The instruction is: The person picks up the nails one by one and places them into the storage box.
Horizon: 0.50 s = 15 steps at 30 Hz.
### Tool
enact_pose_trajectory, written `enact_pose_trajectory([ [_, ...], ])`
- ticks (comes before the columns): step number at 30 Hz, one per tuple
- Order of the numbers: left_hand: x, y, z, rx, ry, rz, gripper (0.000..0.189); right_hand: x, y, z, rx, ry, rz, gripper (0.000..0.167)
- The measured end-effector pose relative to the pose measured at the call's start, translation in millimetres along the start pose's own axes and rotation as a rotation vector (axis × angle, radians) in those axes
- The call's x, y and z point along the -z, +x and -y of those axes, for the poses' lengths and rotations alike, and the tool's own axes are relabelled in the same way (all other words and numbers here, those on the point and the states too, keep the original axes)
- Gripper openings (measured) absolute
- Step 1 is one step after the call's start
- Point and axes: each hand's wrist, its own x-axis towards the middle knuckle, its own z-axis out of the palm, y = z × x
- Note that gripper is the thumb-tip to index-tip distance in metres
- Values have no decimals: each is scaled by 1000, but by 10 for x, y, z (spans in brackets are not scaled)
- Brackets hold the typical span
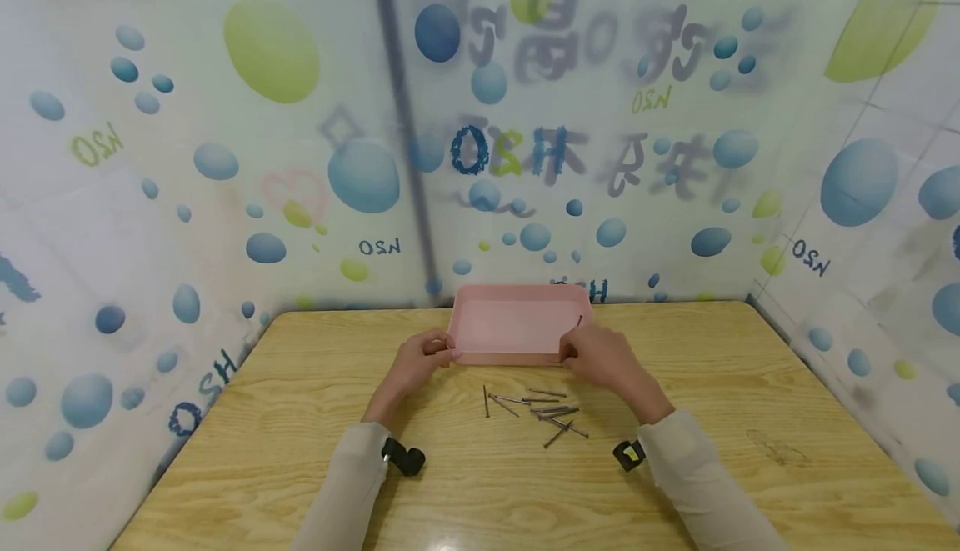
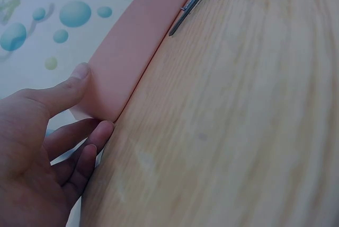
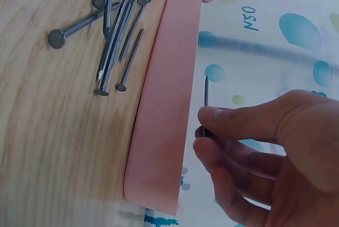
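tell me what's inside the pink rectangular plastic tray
The tray looks bare where visible; the right hand, pinching a dark straight metal nail, hides its near right corner from sight.

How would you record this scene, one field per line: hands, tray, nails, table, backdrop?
Left hand: holds the pink tray at its near left corner
Right hand: pinches a nail at the tray's right end
Loose nails: several, some crossing, on the table, nearer than the tray
Tray: shallow, rectangular
Table: wood-grained
Backdrop: pale, spotted blue and green
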Motion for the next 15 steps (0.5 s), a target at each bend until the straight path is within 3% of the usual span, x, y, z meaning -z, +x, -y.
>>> enact_pose_trajectory([
  [6, 8, -3, 4, 4, 0, 7, 11, 19, 1, -31, -30, -20, -74, 5],
  [15, 3, 8, 25, -4, 4, 6, 14, 27, 9, -80, -100, -16, -115, 6],
])
